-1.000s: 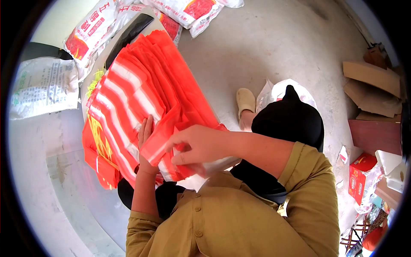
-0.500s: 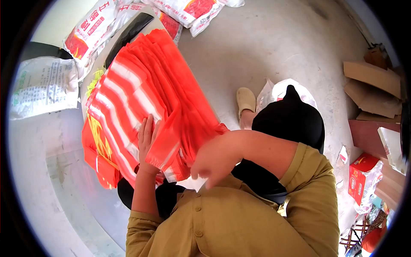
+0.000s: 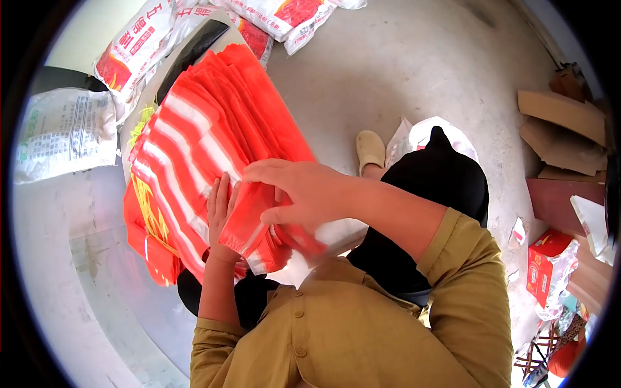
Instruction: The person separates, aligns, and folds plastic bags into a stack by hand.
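A thick stack of thin red cloth pieces with white stripes (image 3: 187,139) lies across a board before me, its layers fanned at the upper side. They look like mesh bags. Yellow strings (image 3: 150,204) hang along its left edge. My left hand (image 3: 221,213) rests on the stack with its fingers stretched out. Just right of it is a folded-over red flap (image 3: 244,226). Above that flap is my right hand (image 3: 301,194), thumb and fingers spread apart; whether the fingertips touch the cloth is hard to tell.
White printed sacks (image 3: 139,42) lie beyond the stack, and another pale sack (image 3: 68,132) is at the left. A black strip (image 3: 194,55) lies on the board's far end. Cardboard boxes (image 3: 563,132) and a red carton (image 3: 546,265) stand at the right. One beige shoe (image 3: 370,152) shows on the floor.
My right hand has moved up and left, from the stack's lower right edge to above the flap. The cloth's lower right end has been drawn inward. My left hand has stayed put.
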`<action>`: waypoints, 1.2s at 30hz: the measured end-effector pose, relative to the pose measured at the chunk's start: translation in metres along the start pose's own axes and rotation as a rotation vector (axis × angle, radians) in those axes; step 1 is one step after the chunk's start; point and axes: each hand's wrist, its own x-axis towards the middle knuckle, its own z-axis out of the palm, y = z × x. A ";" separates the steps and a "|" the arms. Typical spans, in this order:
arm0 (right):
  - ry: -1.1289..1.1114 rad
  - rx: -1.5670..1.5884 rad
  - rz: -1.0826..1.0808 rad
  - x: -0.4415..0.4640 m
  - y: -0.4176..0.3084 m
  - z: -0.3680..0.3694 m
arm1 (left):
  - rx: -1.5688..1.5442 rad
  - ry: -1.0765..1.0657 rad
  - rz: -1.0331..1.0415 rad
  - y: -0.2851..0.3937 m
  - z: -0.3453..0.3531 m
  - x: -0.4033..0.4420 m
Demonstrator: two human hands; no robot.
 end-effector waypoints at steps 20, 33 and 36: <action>-0.663 -0.261 0.145 -0.004 -0.012 -0.010 | -0.082 -0.009 -0.033 0.005 -0.010 -0.001; -0.398 0.131 0.052 -0.013 -0.023 -0.022 | -0.118 0.031 -0.002 0.006 -0.010 0.001; -0.172 -0.111 -0.064 -0.008 -0.001 -0.003 | -0.093 0.036 0.004 0.002 -0.005 -0.002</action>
